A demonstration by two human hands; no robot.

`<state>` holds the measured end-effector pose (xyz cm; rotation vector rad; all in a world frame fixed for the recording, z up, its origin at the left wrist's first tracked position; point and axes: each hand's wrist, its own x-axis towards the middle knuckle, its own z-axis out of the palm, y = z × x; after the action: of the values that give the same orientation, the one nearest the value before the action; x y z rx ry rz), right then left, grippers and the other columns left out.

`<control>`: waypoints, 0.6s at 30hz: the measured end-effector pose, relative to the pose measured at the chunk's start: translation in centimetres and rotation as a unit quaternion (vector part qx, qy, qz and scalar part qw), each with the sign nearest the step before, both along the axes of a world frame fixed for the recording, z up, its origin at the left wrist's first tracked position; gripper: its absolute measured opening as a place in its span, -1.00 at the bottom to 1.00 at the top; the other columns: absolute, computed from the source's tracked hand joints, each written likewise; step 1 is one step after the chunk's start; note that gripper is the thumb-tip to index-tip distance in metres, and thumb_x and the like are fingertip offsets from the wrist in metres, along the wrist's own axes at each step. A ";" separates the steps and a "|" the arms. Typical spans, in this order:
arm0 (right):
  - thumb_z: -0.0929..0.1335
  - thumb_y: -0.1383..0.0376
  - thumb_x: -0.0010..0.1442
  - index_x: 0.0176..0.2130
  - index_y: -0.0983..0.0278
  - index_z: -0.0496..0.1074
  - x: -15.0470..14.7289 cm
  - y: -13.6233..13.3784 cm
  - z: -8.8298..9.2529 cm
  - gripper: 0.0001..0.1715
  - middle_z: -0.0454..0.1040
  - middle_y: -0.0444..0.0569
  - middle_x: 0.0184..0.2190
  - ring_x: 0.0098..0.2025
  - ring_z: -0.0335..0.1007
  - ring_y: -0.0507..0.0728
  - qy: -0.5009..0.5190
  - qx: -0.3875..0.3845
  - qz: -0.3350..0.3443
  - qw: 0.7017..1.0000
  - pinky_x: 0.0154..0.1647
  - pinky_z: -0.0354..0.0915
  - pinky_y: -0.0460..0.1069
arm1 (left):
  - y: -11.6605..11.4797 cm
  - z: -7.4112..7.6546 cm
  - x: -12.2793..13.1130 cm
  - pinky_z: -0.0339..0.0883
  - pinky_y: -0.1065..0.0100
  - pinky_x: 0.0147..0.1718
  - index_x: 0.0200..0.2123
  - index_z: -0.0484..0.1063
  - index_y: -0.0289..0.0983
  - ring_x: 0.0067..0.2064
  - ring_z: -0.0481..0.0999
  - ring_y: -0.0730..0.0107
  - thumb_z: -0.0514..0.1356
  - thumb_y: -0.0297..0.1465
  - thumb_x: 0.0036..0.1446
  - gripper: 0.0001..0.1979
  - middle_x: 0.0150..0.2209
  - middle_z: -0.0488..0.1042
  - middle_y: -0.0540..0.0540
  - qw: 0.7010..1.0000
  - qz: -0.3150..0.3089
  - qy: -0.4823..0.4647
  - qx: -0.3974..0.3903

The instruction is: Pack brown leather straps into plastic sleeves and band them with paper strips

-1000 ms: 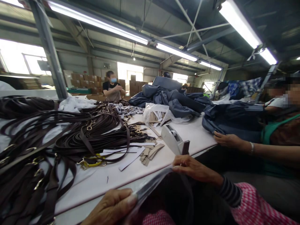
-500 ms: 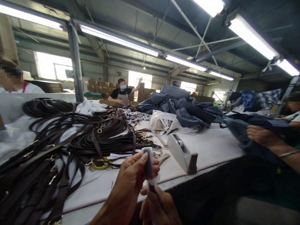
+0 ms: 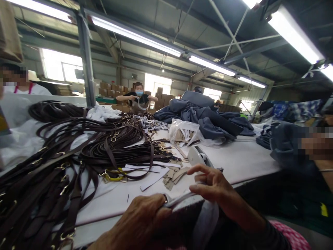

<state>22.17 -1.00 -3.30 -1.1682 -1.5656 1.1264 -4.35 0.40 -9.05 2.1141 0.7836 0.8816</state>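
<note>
My left hand (image 3: 137,218) and my right hand (image 3: 213,187) hold the top edge of a thin translucent plastic bag (image 3: 205,225) at the bottom of the view. Its mouth stretches between them, and the rest hangs down past the table edge. My right fingers pinch the film just above a grey tape dispenser (image 3: 199,156), which stands partly behind them. Beyond my left hand lie dark brown leather straps (image 3: 114,152) with brass buckles, white paper strips (image 3: 153,180) and small tan leather pieces (image 3: 171,177).
The long white-covered table (image 3: 234,166) also bears a plastic bag of tan and white pieces (image 3: 184,133) and a heap of dark blue fabric (image 3: 205,118). A co-worker's pixelated arm (image 3: 314,146) rests on blue fabric at right. Other people stand behind the table.
My hands have moved apart from their close pinch on the rolled plastic, and the bag now spreads open between them. The view has shifted slightly, and the tape dispenser is now partly behind my right hand.
</note>
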 end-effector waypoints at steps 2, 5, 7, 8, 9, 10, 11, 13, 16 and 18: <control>0.53 0.06 0.14 -0.16 0.29 0.53 -0.9 1.5 0.1 -0.59 0.39 -0.18 -0.50 -0.48 0.27 0.01 -0.044 0.087 -0.014 0.995 -0.44 0.24 -0.10 | -0.7 1.1 0.2 0.22 0.45 -0.46 -0.42 0.42 -0.25 -0.47 0.41 0.40 0.14 0.00 0.36 -0.53 -0.48 0.49 -0.05 0.987 0.001 -0.055 -0.151; 0.42 0.05 0.30 -0.03 0.22 0.55 -4.2 2.0 -1.8 -0.63 0.56 0.01 -0.10 -0.10 0.47 0.17 -0.062 0.197 -0.048 0.977 -0.02 0.39 0.04 | -1.3 3.1 0.9 0.15 0.51 -0.60 -0.42 0.42 -0.30 -0.60 0.37 0.48 0.18 0.10 0.27 -0.45 -0.56 0.45 -0.05 0.927 -0.019 -0.181 -0.329; 0.30 0.01 0.41 0.11 0.16 0.48 -6.9 1.3 -3.9 -0.57 0.52 0.04 0.06 0.06 0.44 0.22 -0.025 0.214 -0.056 0.975 0.11 0.37 0.08 | -1.5 4.7 1.2 0.18 0.52 -0.60 -0.43 0.45 -0.33 -0.62 0.35 0.52 0.26 0.06 0.23 -0.47 -0.58 0.45 -0.05 0.897 -0.022 -0.256 -0.360; 0.24 -0.03 0.44 0.15 0.15 0.45 -8.3 0.8 -4.9 -0.53 0.51 0.06 0.07 0.08 0.44 0.24 -0.005 0.217 -0.058 0.974 0.11 0.37 0.09 | -1.6 5.6 1.3 0.22 0.52 -0.59 -0.44 0.47 -0.35 -0.61 0.35 0.53 0.30 0.03 0.21 -0.49 -0.58 0.45 -0.05 0.884 -0.013 -0.294 -0.363; 0.20 -0.08 0.45 0.14 0.14 0.44 -9.5 0.3 -6.0 -0.48 0.53 0.08 0.03 0.05 0.45 0.25 0.003 0.217 -0.065 0.974 0.08 0.39 0.09 | -1.6 6.5 1.4 0.26 0.52 -0.57 -0.44 0.48 -0.36 -0.60 0.36 0.53 0.35 -0.01 0.17 -0.51 -0.57 0.46 -0.05 0.871 0.004 -0.331 -0.364; 0.17 -0.13 0.44 0.12 0.14 0.45 -10.6 -0.2 -7.0 -0.43 0.55 0.10 -0.04 -0.01 0.46 0.27 -0.002 0.212 -0.075 0.974 0.03 0.41 0.10 | -1.5 7.3 1.4 0.30 0.52 -0.56 -0.42 0.51 -0.38 -0.59 0.38 0.53 0.40 -0.04 0.12 -0.54 -0.54 0.48 -0.06 0.856 0.022 -0.366 -0.363; 0.16 -0.19 0.42 0.08 0.14 0.47 -11.6 -0.6 -7.9 -0.38 0.56 0.11 -0.15 -0.10 0.47 0.28 -0.014 0.201 -0.083 0.976 -0.02 0.41 0.12 | -1.4 8.1 1.3 0.32 0.52 -0.54 -0.39 0.53 -0.39 -0.57 0.40 0.53 0.44 -0.07 0.08 -0.56 -0.52 0.51 -0.07 0.842 0.040 -0.400 -0.359; 0.16 -0.25 0.37 0.03 0.17 0.52 -13.0 -1.3 -9.3 -0.29 0.54 0.10 -0.36 -0.29 0.45 0.25 -0.029 0.147 -0.080 0.985 -0.15 0.41 0.12 | -0.7 9.1 1.2 0.38 0.52 -0.50 -0.30 0.57 -0.41 -0.53 0.47 0.51 0.47 -0.12 0.05 -0.58 -0.44 0.57 -0.11 0.824 0.069 -0.457 -0.327; 0.17 -0.31 0.33 0.04 0.25 0.51 -13.2 -2.4 -10.4 -0.19 0.50 0.04 -0.51 -0.51 0.34 0.13 0.015 0.032 0.004 0.999 -0.42 0.30 0.02 | 0.7 8.9 0.9 0.49 0.42 -0.36 -0.20 0.58 -0.39 -0.40 0.60 0.35 0.41 -0.14 0.14 -0.61 -0.30 0.63 -0.18 0.844 0.104 -0.474 -0.229; 0.22 -0.33 0.30 -0.05 0.28 0.52 -12.0 -3.0 -10.2 -0.20 0.48 0.00 -0.53 -0.57 0.27 0.05 0.052 -0.018 0.072 0.996 -0.52 0.17 -0.06 | 1.3 7.6 0.5 0.52 0.33 -0.24 -0.18 0.58 -0.34 -0.28 0.65 0.21 0.33 -0.15 0.23 -0.67 -0.25 0.64 -0.19 0.890 0.130 -0.414 -0.143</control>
<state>10.15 -4.02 -13.55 -1.0154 -1.5762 1.2933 -3.83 1.74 -1.49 1.1938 0.6700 1.5498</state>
